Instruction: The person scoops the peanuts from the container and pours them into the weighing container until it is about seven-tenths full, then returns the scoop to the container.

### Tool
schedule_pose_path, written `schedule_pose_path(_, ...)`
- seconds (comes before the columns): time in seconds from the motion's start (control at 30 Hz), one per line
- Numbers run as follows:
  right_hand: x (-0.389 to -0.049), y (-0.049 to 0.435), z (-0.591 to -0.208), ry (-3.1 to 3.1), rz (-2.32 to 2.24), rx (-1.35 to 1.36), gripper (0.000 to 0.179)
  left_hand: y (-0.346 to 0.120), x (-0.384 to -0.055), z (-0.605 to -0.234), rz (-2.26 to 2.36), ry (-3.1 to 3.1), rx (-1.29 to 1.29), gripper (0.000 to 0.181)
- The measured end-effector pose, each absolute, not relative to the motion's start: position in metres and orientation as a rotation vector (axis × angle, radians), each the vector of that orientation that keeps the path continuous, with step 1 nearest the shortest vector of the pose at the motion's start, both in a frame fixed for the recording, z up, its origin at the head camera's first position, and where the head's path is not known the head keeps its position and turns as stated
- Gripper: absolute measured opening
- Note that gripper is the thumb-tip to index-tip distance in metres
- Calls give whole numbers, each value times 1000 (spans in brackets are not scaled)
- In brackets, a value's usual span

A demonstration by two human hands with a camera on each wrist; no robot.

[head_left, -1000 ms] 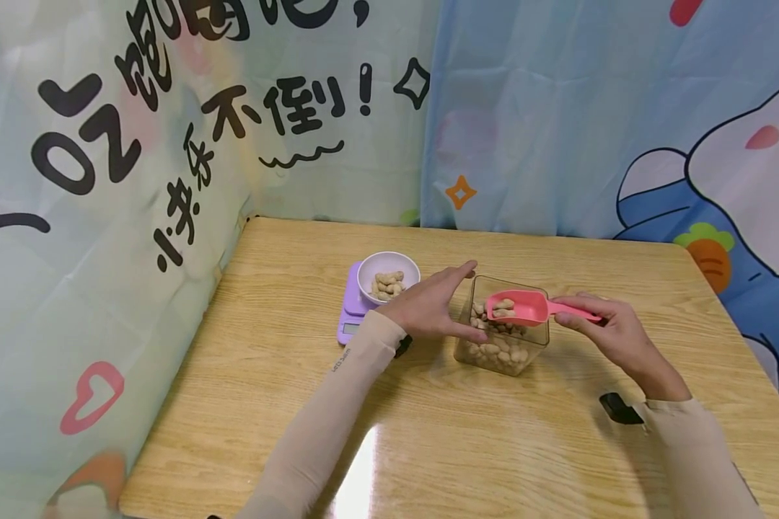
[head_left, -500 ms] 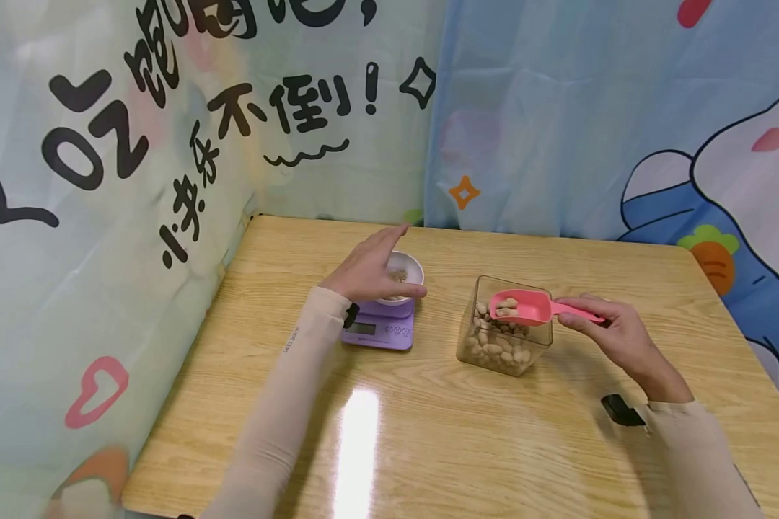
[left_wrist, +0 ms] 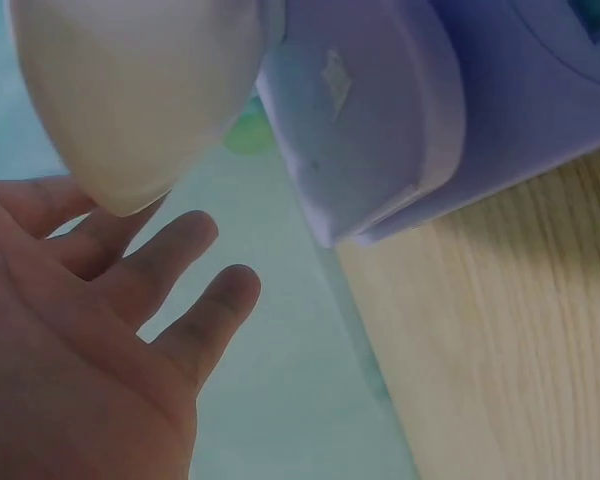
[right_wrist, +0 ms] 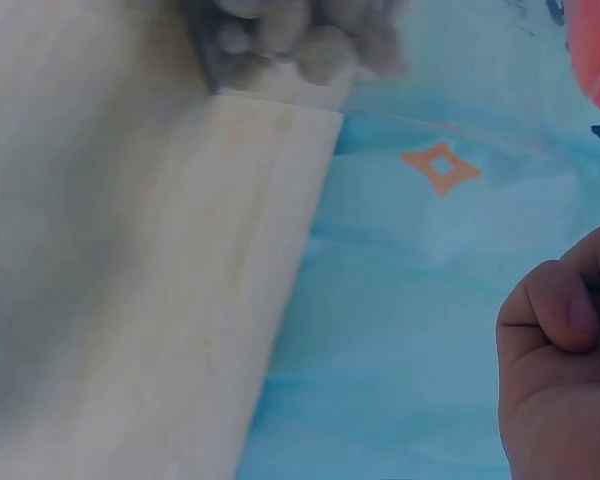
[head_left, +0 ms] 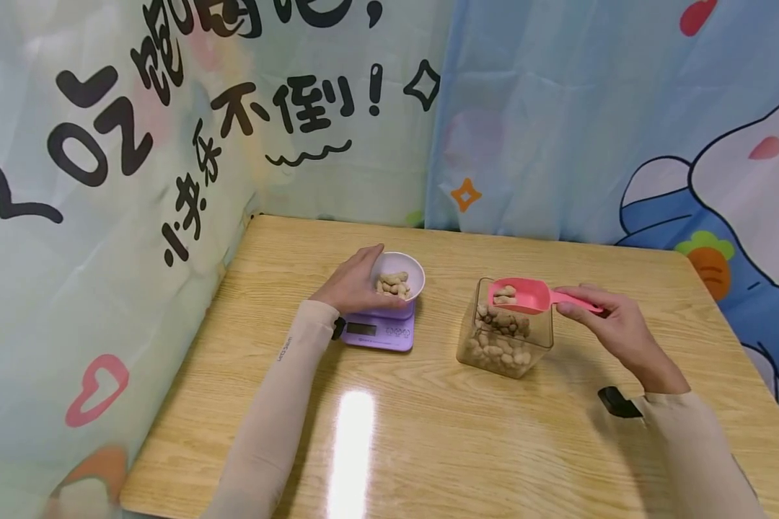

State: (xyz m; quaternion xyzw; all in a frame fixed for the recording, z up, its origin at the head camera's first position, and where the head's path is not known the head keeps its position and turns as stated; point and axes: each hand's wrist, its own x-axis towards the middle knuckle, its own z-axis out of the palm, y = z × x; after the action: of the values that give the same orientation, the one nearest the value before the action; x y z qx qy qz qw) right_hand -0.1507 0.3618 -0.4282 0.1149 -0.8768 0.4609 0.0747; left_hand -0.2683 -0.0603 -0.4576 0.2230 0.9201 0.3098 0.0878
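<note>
A small white bowl [head_left: 415, 283] with several peanuts [head_left: 394, 284] in it sits on a purple kitchen scale [head_left: 389, 333]. My left hand [head_left: 353, 283] holds the bowl from its left side, thumb along the front and fingers at the back left. In the left wrist view, two fingers of the left hand [left_wrist: 90, 300] stand free below the bowl [left_wrist: 140, 90]. With my right hand [head_left: 613, 324] I grip the handle of a pink scoop [head_left: 532, 297], which carries a few peanuts. It hovers over the mouth of a clear square container [head_left: 470, 353] of peanuts.
The wooden table [head_left: 467, 447] ends at a printed cloth backdrop [head_left: 513, 144] behind and at the left. In the head view, the container stands right of the scale with a gap of table between them.
My left hand has left the container's side, moved left and come to the bowl. The scoop has risen slightly in my right hand, its peanuts still in it.
</note>
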Motion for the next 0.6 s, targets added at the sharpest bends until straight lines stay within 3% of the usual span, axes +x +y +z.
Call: schedule_pose_path(0.6,-209,321,-367,-2526,1380,515,27,-61,-272,-461,931,2719,646,122)
